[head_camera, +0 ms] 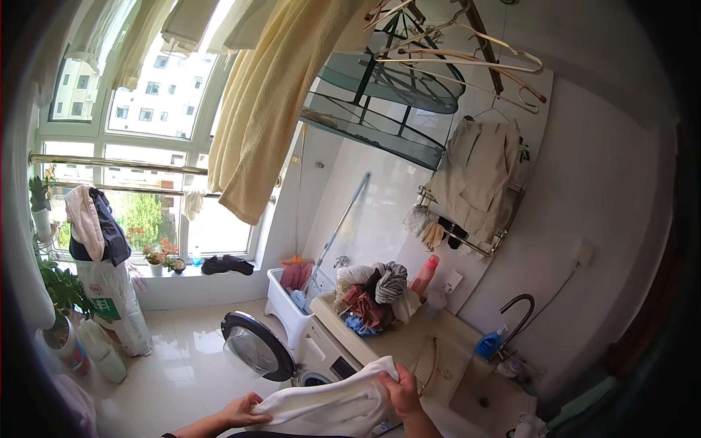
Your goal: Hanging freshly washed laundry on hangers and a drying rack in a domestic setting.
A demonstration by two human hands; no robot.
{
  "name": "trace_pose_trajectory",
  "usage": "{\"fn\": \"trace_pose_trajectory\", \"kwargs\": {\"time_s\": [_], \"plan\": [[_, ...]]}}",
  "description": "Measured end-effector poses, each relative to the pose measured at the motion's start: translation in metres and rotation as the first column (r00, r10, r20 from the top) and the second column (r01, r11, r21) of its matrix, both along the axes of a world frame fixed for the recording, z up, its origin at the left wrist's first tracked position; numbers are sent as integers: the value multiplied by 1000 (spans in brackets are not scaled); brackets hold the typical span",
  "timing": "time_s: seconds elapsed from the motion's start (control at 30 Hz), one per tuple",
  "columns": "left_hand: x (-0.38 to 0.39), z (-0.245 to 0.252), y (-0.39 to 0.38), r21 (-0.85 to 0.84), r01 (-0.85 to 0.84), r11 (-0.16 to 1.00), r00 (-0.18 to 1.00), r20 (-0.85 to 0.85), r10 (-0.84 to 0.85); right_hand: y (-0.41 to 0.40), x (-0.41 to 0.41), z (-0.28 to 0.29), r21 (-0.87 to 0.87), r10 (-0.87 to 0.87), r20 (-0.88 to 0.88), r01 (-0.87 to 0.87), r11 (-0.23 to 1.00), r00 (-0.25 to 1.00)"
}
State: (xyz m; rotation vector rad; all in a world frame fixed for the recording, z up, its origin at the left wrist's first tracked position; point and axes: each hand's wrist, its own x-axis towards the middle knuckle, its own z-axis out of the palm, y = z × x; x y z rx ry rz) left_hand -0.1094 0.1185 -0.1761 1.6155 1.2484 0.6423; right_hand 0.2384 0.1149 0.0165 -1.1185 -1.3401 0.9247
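Note:
A white cloth garment point(328, 402) is stretched between my two hands at the bottom of the view. My left hand point(246, 410) pinches its left edge, and my right hand point(402, 390) grips its upper right corner. The lower part of the garment runs out of view. Just beyond it stands a front-loading washing machine point(323, 350) with its round door point(258, 346) swung open. A heap of clothes point(372, 295), striped, reddish and blue, lies on the counter above the machine. On the counter near my right hand rests a clothes hanger point(434, 356).
A sink point(476, 391) with a dark curved faucet point(520, 301) and a blue soap bottle point(490, 344) is at right. A white mop basin point(287, 306) stands beyond the machine. Hangers point(460, 60) and a yellow towel point(274, 109) hang overhead. Potted plants point(60, 290) stand at left.

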Motion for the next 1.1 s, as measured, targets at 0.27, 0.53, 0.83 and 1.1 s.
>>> {"fn": "trace_pose_trajectory", "kwargs": {"time_s": [0.27, 0.53, 0.83, 1.1], "plan": [[-55, 58, -1, -8, 147, 989, 964, -221, -145, 14, 10, 25, 298, -207, 367, 96, 950, 907], [-116, 92, -10, -84, -65, 994, 975, 206, 82, 47, -14, 56, 109, 151, 25, -153, 982, 988], [-146, 57, -41, -379, 390, 839, 921, 144, -363, 80, -35, 96, 131, 116, 227, -149, 980, 967], [-165, 21, -68, -332, 231, 915, 414, 884, 216, 119, -41, 90, 147, 193, 36, -196, 969, 981]]}}
